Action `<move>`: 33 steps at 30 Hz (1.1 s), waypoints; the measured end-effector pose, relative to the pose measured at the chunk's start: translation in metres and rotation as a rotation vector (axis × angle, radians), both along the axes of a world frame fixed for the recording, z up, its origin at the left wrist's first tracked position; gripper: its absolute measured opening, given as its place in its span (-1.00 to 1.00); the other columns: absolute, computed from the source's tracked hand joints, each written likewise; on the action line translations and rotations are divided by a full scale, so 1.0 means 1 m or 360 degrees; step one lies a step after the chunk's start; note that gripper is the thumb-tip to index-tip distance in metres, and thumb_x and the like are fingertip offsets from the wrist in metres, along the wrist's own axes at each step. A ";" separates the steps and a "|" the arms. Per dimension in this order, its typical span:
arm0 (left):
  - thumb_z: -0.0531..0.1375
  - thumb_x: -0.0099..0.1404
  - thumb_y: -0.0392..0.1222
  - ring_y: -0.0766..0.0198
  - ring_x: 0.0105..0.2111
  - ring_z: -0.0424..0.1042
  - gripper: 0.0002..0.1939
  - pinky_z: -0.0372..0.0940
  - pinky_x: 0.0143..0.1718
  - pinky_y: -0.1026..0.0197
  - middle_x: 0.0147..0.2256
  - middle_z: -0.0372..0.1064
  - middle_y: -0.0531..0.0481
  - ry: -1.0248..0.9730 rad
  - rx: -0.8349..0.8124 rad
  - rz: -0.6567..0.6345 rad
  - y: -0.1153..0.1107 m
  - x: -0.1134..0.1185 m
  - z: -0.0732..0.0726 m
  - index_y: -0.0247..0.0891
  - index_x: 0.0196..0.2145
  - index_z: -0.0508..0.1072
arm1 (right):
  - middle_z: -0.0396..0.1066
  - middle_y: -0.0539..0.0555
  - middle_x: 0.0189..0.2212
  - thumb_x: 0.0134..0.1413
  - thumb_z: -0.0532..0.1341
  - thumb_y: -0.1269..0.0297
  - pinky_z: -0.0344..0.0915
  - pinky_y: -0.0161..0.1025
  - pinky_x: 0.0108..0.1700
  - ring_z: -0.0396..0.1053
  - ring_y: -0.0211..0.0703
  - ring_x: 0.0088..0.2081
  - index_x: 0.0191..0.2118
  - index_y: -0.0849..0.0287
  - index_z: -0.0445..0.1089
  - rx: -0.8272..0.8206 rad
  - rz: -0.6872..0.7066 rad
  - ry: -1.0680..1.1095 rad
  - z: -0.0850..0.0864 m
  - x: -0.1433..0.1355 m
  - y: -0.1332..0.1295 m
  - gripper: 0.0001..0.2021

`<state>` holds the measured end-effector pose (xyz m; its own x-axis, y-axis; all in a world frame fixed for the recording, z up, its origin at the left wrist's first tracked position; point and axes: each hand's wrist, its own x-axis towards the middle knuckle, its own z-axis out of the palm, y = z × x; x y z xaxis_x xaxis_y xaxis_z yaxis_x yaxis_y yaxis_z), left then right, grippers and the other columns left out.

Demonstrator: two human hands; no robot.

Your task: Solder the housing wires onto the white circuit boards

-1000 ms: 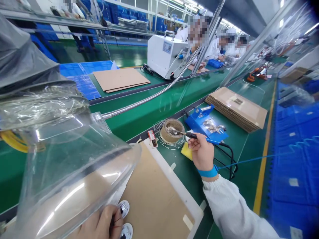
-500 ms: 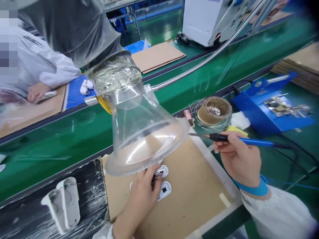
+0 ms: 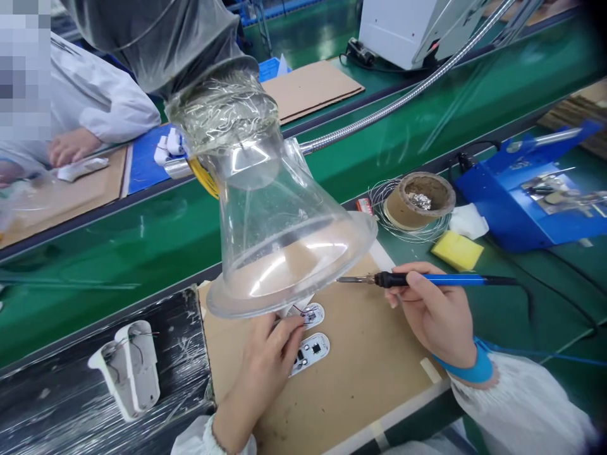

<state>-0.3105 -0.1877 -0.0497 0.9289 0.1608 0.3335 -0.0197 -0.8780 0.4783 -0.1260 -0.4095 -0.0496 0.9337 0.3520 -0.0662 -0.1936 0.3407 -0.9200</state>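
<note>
Here on the near side, a white circuit board (image 3: pixel 313 351) is lying on the brown sheet (image 3: pixel 360 379), its long axis slanting from near left to far right. Just beyond it, a second circuit board (image 3: pixel 315 314) is lying at a similar slant. The left hand (image 3: pixel 268 354) is covering its left end, fingers curling nearly together; I can't tell what they're gripping, if anything. Farther right, the soldering iron (image 3: pixel 436 279) is pointing left, its long axis running almost straight left to right. It's lying across the right hand (image 3: pixel 436 313), whose thumb and fingers are gripping it. Beyond, a clear hood (image 3: pixel 289 221) is hanging left of a yellow sponge (image 3: pixel 458 250) and a round pot (image 3: pixel 402 212).
</note>
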 end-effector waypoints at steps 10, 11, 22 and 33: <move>0.16 0.56 -0.29 0.17 -0.05 0.54 -0.87 0.47 -0.22 0.20 0.15 0.38 -0.17 0.0073 -0.0163 0.0057 -0.004 0.004 0.001 -0.13 -0.11 0.51 | 0.59 0.05 -0.47 0.31 0.41 0.12 0.50 -0.35 -0.44 0.54 -0.22 -0.48 -0.18 0.06 0.66 -0.0223 0.0099 -0.0098 -0.009 -0.018 -0.003 -0.86; 0.17 0.55 -0.28 0.16 -0.06 0.54 -0.87 0.47 -0.24 0.20 0.16 0.38 -0.19 0.0092 -0.0141 0.0075 -0.006 0.005 0.000 -0.13 -0.11 0.52 | 0.59 0.04 -0.46 0.32 0.40 0.14 0.51 -0.36 -0.43 0.55 -0.22 -0.48 -0.18 0.05 0.66 -0.0281 0.0104 -0.0141 -0.009 -0.021 -0.004 -0.87; 0.15 0.57 -0.23 0.01 0.04 0.54 -0.87 0.53 -0.14 0.03 0.17 0.34 -0.25 0.0146 0.0127 0.0131 -0.014 0.011 -0.006 -0.18 -0.11 0.53 | 0.62 0.03 -0.37 0.31 0.35 0.33 0.48 -0.41 -0.42 0.58 -0.23 -0.44 -0.17 0.03 0.63 -0.0579 0.0223 -0.0536 -0.003 -0.029 -0.008 -0.92; 0.17 0.55 -0.25 0.00 0.05 0.52 -0.88 0.54 -0.08 -0.02 0.16 0.36 -0.25 0.0122 0.0219 0.0121 -0.016 0.014 -0.004 -0.20 -0.14 0.53 | 0.63 -0.01 -0.36 0.29 0.32 0.40 0.50 -0.45 -0.35 0.58 -0.27 -0.41 -0.17 0.03 0.61 -0.0590 0.0253 -0.0652 -0.003 -0.029 -0.008 -0.87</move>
<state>-0.2965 -0.2038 -0.0540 0.9393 0.1894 0.2861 0.0811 -0.9328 0.3511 -0.1545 -0.4179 -0.0521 0.8467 0.5122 0.1441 0.1815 -0.0234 -0.9831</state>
